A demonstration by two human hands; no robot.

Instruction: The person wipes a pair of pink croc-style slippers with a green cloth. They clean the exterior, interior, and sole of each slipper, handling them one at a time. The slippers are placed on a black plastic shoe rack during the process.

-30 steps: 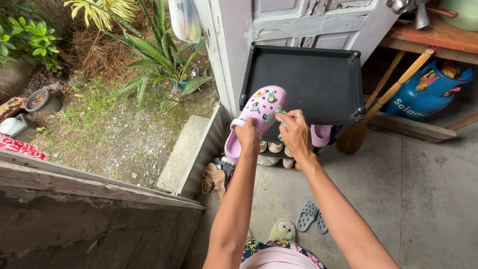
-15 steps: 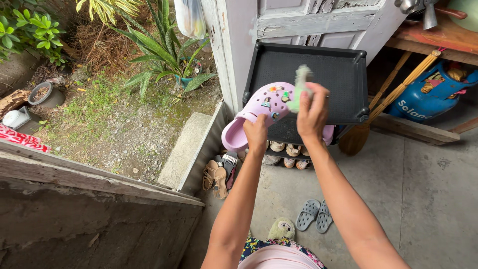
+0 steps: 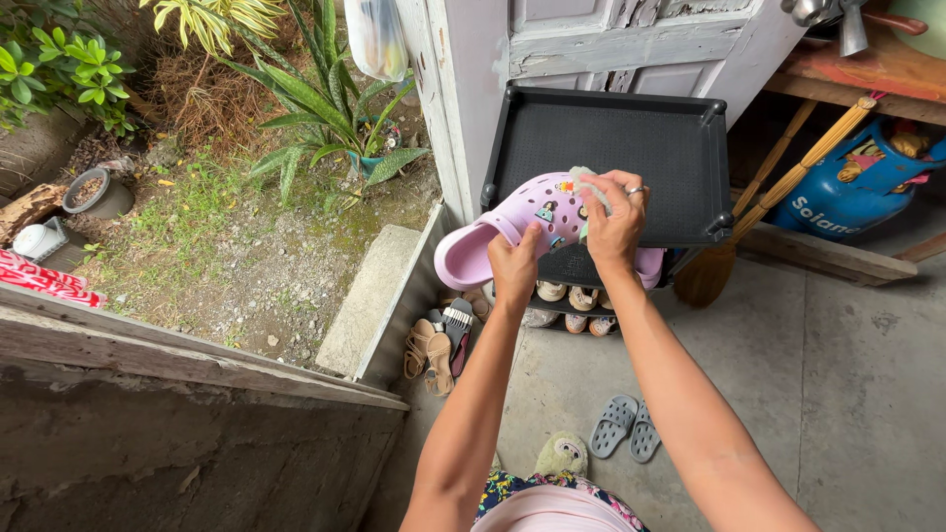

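Note:
A lilac clog [image 3: 493, 236] with small coloured charms on its top is held up over a black shoe rack [image 3: 631, 138]. My left hand [image 3: 515, 268] grips the clog from below at its side. My right hand [image 3: 613, 219], with a ring on one finger, presses a pale green cloth [image 3: 587, 187] against the top of the clog. A second lilac clog [image 3: 648, 266] shows partly behind my right wrist, at the rack's front edge.
Several shoes fill the rack's lower shelf [image 3: 572, 296]. Brown sandals and a brush [image 3: 439, 340] lie by a concrete ledge. Grey slippers [image 3: 623, 426] rest on the floor. A broom [image 3: 759, 207] and a blue gas cylinder [image 3: 847, 187] stand at right; plants [image 3: 325, 108] at left.
My right hand had lifted the cloth above the clog half a second ago; now it is back down on the clog's top. The clog stays in my left hand.

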